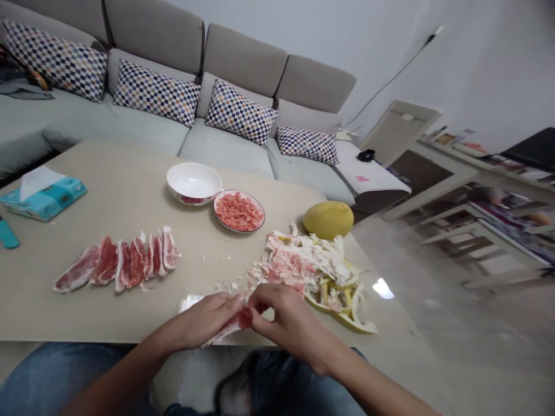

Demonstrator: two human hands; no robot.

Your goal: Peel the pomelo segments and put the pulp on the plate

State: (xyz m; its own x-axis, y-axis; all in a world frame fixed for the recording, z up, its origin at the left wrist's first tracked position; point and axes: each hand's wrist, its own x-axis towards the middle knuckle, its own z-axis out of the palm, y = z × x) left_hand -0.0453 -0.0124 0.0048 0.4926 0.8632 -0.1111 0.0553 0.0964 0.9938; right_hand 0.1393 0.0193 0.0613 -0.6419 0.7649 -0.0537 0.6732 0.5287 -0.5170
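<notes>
Near the table's front edge, my left hand (207, 319) is closed around a red pomelo segment (234, 327). My right hand (284, 318) pinches at the segment's right end with thumb and forefinger. What exactly lies between those fingertips is hidden. To the left, several pomelo segments (137, 263) with pale membrane lie in a row. Beyond my hands stands a plate of peeled pink pulp (239, 212), beside an empty white bowl (194, 182). A heap of pomelo peel and membrane (310, 263) spreads just past my right hand.
A whole yellow pomelo (328, 220) sits behind the peel heap, near the table's right edge. On the left are a blue tissue pack (45, 193) and a teal-handled object (7, 234). A sofa (229, 144) with checkered cushions runs along the far side.
</notes>
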